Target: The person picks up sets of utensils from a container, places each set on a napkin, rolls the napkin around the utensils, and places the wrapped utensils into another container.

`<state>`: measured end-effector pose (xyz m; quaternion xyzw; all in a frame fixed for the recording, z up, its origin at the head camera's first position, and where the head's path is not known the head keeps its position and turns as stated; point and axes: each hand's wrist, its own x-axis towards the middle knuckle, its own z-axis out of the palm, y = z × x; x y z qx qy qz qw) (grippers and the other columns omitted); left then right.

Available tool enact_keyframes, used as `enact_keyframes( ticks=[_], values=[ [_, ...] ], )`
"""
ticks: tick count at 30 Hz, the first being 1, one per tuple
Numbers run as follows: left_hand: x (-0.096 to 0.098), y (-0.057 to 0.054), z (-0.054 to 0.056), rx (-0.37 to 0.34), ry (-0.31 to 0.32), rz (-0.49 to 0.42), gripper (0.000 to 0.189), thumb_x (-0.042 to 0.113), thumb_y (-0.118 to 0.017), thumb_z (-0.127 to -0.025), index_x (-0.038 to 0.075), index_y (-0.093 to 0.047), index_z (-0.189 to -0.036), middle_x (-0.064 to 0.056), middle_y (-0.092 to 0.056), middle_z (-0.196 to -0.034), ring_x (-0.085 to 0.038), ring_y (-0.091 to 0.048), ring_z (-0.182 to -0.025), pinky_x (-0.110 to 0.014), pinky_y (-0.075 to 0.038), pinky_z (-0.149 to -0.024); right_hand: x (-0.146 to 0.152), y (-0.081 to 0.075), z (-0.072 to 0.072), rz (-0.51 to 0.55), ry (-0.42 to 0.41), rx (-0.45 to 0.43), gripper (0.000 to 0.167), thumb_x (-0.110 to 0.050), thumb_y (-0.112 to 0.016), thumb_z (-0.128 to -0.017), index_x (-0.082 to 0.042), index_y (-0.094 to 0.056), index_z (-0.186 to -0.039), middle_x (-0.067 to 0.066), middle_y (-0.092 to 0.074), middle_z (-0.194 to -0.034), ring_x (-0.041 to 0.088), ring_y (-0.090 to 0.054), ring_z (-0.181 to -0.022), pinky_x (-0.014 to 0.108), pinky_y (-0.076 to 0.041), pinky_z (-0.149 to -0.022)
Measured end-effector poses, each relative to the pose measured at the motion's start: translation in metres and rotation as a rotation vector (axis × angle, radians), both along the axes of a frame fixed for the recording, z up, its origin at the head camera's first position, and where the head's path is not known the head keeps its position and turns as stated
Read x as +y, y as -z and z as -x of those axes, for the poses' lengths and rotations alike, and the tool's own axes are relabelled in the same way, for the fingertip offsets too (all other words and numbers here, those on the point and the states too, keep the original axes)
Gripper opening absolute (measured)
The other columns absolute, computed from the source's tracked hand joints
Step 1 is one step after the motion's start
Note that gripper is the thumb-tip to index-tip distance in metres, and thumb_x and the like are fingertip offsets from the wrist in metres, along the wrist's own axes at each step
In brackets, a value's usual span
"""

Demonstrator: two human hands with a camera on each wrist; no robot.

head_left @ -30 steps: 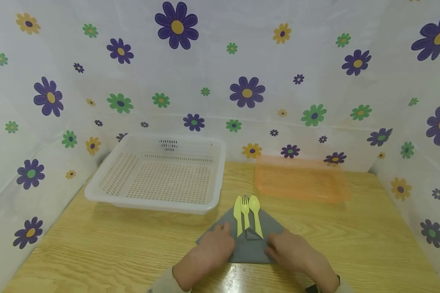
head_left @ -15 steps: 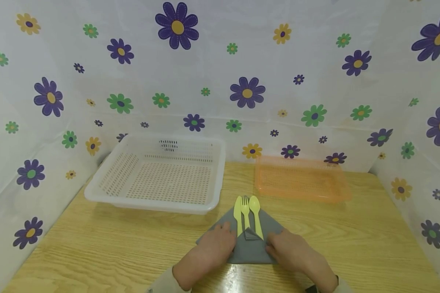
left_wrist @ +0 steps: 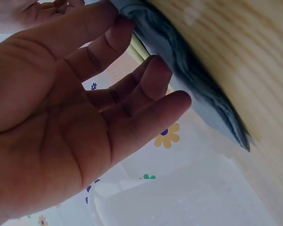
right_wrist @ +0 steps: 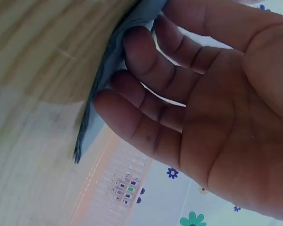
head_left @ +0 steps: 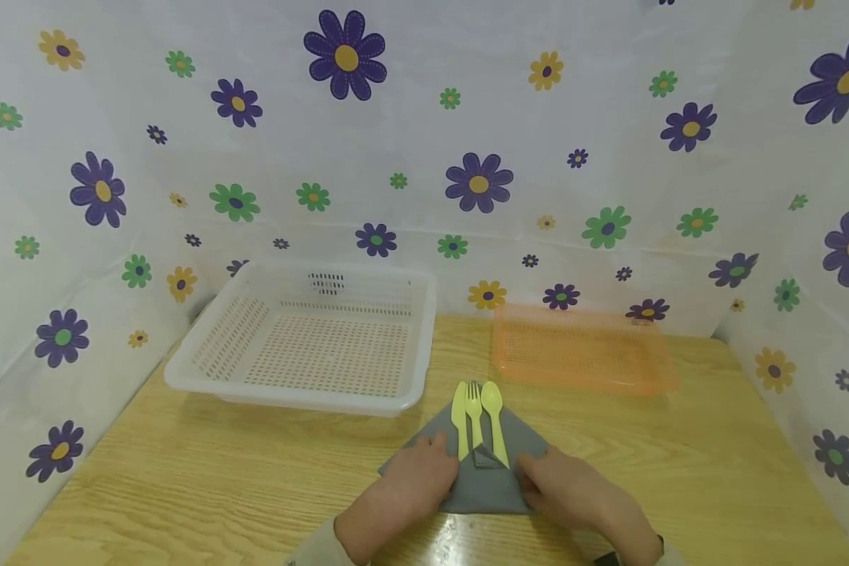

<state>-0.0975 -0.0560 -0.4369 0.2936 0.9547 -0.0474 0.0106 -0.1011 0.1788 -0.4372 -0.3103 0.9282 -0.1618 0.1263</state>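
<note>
A grey cloth napkin [head_left: 477, 491], folded to a point at the back, lies on the wooden table. Tucked into its front fold are a pale yellow knife [head_left: 460, 417], fork [head_left: 473, 405] and spoon [head_left: 492, 401], side by side with their handle ends hidden. My left hand [head_left: 420, 472] touches the napkin's left side; in the left wrist view its thumb and loosely bent fingers [left_wrist: 153, 77] meet the cloth. On the opposite side my right hand [head_left: 562, 483] rests its fingertips on the napkin, and the right wrist view has those fingers [right_wrist: 118, 113] slightly bent against it.
A white perforated basket [head_left: 297, 397] stands at the back left of the table [head_left: 184, 487]. The shallow orange basket [head_left: 583, 381] sits at the back right. A flower-printed white sheet [head_left: 410, 134] surrounds the table behind and on both sides.
The head view has shifted very slightly. Both hands stay at the napkin's sides, the right one a touch closer in, and the cutlery remains in the fold.
</note>
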Motion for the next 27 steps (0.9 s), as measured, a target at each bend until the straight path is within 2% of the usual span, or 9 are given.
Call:
enact_keyframes(
  ticks=[3, 6, 9, 13, 16, 23, 27],
  values=[
    [0.0005, 0.0003, -0.0013, 0.031, 0.006, 0.007, 0.005, 0.012, -0.072, -0.084, 0.012, -0.073, -0.079, -0.005, -0.050, -0.081, -0.016, -0.053, -0.070, -0.031, -0.052, -0.050, 0.0020, -0.0007, 0.0013, 0.005, -0.008, -0.039, 0.027, -0.026, -0.072, -0.090, -0.022, -0.048, -0.078, -0.012, -0.042, -0.068, 0.005, -0.037, -0.065, 0.023, -0.033, -0.056],
    [0.0002, -0.0012, -0.0013, 0.018, 0.010, 0.011, 0.006, 0.013, -0.072, -0.085, 0.011, -0.073, -0.079, -0.005, -0.051, -0.082, -0.016, -0.053, -0.071, -0.030, -0.053, -0.051, 0.0026, -0.0005, 0.0031, 0.000, -0.007, -0.062, 0.031, -0.034, -0.075, -0.086, -0.023, -0.049, -0.077, -0.013, -0.043, -0.068, 0.006, -0.038, -0.067, 0.023, -0.034, -0.058],
    [0.0000, -0.0037, -0.0003, -0.027, 0.015, 0.010, 0.015, 0.025, -0.077, -0.083, 0.011, -0.073, -0.081, -0.004, -0.052, -0.084, -0.016, -0.054, -0.073, -0.030, -0.052, -0.055, 0.0022, 0.0005, 0.0038, -0.008, -0.004, -0.065, 0.033, -0.034, -0.079, -0.082, -0.022, -0.049, -0.075, -0.013, -0.043, -0.068, 0.006, -0.038, -0.067, 0.023, -0.034, -0.057],
    [-0.0005, -0.0052, 0.0009, -0.060, 0.018, 0.006, 0.033, 0.042, -0.082, -0.076, 0.011, -0.072, -0.079, -0.002, -0.052, -0.085, -0.015, -0.053, -0.074, -0.029, -0.051, -0.058, 0.0002, 0.0010, 0.0030, -0.011, 0.020, -0.068, 0.033, -0.031, -0.082, -0.080, -0.021, -0.051, -0.073, -0.013, -0.044, -0.067, 0.007, -0.039, -0.068, 0.024, -0.035, -0.057],
    [-0.0003, -0.0047, 0.0016, -0.068, 0.011, 0.008, 0.035, 0.045, -0.083, -0.074, 0.012, -0.071, -0.079, -0.002, -0.052, -0.085, -0.015, -0.052, -0.073, -0.028, -0.050, -0.057, -0.0009, 0.0015, 0.0034, -0.006, 0.047, -0.075, 0.033, -0.030, -0.083, -0.078, -0.020, -0.052, -0.071, -0.012, -0.045, -0.065, 0.008, -0.039, -0.067, 0.024, -0.035, -0.056],
    [0.0029, -0.0023, 0.0022, -0.099, -0.037, 0.022, 0.038, 0.045, -0.086, -0.071, 0.012, -0.072, -0.085, -0.001, -0.050, -0.085, -0.015, -0.052, -0.074, -0.030, -0.050, -0.058, -0.0056, 0.0023, 0.0021, -0.080, 0.230, -0.143, 0.036, -0.032, -0.086, -0.074, -0.016, -0.056, -0.065, -0.004, -0.048, -0.062, 0.013, -0.041, -0.059, 0.031, -0.034, -0.053],
    [0.0034, -0.0024, 0.0015, -0.081, -0.048, 0.022, 0.040, 0.045, -0.088, -0.068, 0.013, -0.073, -0.087, -0.001, -0.049, -0.085, -0.016, -0.053, -0.075, -0.031, -0.051, -0.057, -0.0056, 0.0030, 0.0019, -0.083, 0.263, -0.159, 0.038, -0.034, -0.087, -0.073, -0.014, -0.055, -0.064, -0.003, -0.047, -0.061, 0.014, -0.040, -0.058, 0.032, -0.033, -0.053]
  ],
)
